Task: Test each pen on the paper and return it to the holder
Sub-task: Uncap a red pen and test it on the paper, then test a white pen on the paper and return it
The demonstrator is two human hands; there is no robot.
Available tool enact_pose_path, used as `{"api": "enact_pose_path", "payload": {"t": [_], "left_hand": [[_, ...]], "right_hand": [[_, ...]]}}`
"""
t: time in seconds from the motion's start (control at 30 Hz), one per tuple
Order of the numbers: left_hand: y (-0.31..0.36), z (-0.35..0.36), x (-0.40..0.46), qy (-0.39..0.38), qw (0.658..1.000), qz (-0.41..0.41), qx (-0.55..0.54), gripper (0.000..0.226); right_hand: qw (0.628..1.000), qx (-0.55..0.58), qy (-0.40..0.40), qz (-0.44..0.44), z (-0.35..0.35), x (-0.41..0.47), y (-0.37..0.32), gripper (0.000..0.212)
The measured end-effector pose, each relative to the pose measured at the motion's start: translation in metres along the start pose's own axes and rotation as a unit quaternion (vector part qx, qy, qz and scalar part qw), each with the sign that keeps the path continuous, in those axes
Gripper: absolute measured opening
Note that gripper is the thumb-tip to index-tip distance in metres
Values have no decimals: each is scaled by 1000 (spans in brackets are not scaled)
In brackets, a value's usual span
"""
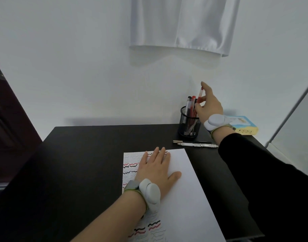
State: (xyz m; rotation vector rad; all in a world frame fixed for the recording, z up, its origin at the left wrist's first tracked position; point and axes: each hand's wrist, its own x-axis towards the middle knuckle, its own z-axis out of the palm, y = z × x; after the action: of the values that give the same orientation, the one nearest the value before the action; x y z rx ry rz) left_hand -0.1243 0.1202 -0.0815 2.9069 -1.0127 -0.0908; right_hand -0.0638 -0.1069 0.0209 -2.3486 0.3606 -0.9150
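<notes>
A white cloth (181, 25) hangs on the wall; a yellow-blue box (244, 126), perhaps tissues, sits at the black surface's (90, 145) far corner.

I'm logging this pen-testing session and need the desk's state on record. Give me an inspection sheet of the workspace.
Surface: black desk, pushed against a white wall.
Job's things: paper with red and black squiggles down its left side; mesh holder with several pens; red pen held above the holder.
Clutter: two pens lying between holder and paper; yellow-and-blue box at the desk's back right.
Grippers: left hand flat on the paper; right hand pinches the red pen; both wrists wear a white band.
Cables: nothing seen.
Surroundings: white cloth hanging on the wall; dark door at left.
</notes>
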Motion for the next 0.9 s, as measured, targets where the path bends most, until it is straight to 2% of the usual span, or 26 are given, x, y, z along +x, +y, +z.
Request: {"api": "enact_pose_path", "payload": {"t": [0.23,0.37,0.47,0.6,0.77,0.83,0.9], "left_hand": [[-1,2,1,2,1000,2,-8,77],[0,0,0,-1,1000,4,-6,76],[0,0,0,-1,1000,3,-6,77],[0,0,-1,-2,1000,3,-9,76],[1,0,0,-2,1000,1,-8,76],[0,-1,0,1,1000,-1,-7,76],[0,-1,-1,2,1000,0,-8,76]], "right_hand": [[994,-92,-53,-28,16,8,9,54],[985,-152,-60,-49,17,15,11,54],[969,-217,-94,-64,16,15,9,57],[979,-174,-82,-61,11,7,8,66],[991,-86,-16,-100,-8,-7,11,41],[992,-66,-31,-103,-15,-14,14,26],[990,-66,-81,-98,-21,-24,19,13]]}}
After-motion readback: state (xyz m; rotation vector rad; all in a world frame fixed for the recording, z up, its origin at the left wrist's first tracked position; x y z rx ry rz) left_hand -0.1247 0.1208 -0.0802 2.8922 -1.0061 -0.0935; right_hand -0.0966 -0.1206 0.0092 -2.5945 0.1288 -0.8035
